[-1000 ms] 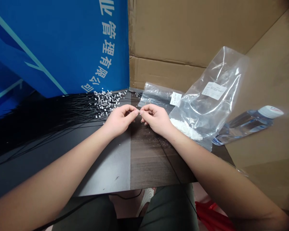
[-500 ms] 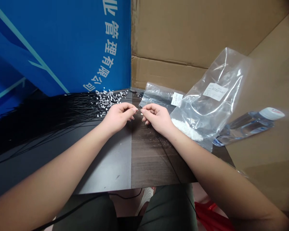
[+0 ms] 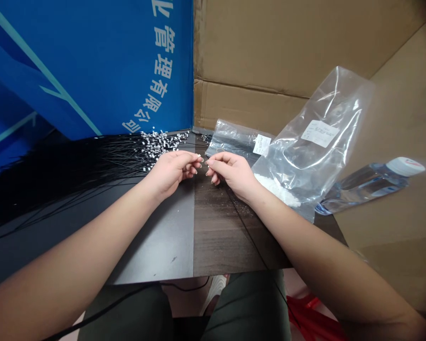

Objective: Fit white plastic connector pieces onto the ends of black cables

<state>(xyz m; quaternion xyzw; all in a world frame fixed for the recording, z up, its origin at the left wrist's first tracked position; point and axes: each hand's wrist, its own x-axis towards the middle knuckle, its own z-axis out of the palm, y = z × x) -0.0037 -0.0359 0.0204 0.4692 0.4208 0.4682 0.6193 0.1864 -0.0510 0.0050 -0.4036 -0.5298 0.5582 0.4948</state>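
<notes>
My left hand (image 3: 170, 173) is closed in a pinch above the table, thumb and forefinger on a small white plastic connector housing (image 3: 199, 156). Facing it, a short gap away, my right hand (image 3: 230, 173) pinches a thin black wire (image 3: 249, 233). That wire runs from under the hand, across the table and over its front edge. Its tip is too small to make out between my fingertips. Behind my left hand lies a heap of black wires (image 3: 57, 166), many ending in white connectors (image 3: 159, 142).
Right of my hands, a clear plastic bag (image 3: 315, 161) holds small white pieces (image 3: 279, 189). A flatter labelled bag (image 3: 234, 137) lies behind, and a water bottle (image 3: 369, 187) lies at the right edge. Blue panel (image 3: 110, 61) and cardboard (image 3: 252, 47) walls enclose the table (image 3: 220, 246).
My left fingertips have turned, showing the white connector more plainly at their tips. My right hand has shifted slightly left, still pinching. The view has moved a little.
</notes>
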